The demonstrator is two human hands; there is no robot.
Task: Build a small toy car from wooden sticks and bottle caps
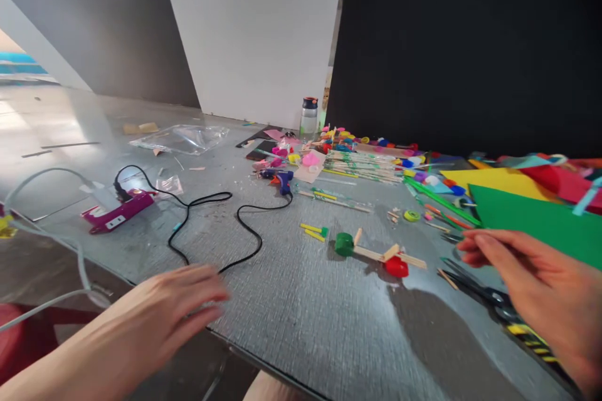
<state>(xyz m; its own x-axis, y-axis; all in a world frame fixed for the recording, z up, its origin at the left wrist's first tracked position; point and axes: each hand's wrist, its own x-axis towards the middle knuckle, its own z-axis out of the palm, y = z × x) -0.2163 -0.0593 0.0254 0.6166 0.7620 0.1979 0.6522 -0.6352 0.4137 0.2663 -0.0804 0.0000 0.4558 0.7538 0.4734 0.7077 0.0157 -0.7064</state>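
My left hand (pixel 185 304) hovers by the near table edge, slightly blurred, fingers stretched and apart with nothing in them. On the right, my right hand (pixel 536 288) is raised over black-and-yellow-handled pliers (pixel 501 307), not gripping them. Its fingers are loosely bent, and I see nothing in them. Between the hands, nearer the right, lies a small assembly of wooden sticks (pixel 369 254) with a green bottle cap (pixel 344 244) at one end and a red cap (pixel 396 267) near the other. Yellow straw pieces (pixel 314 231) with a green bit lie to its left.
A blue glue gun (pixel 283 182) trails a black cord (pixel 261 238) across the table (pixel 291 313). At left sits a purple power strip (pixel 117 213) with plugs. Wrapped sticks (pixel 362 165), caps and a bottle (pixel 308 118) stand behind; green sheets (pixel 527 219) lie right.
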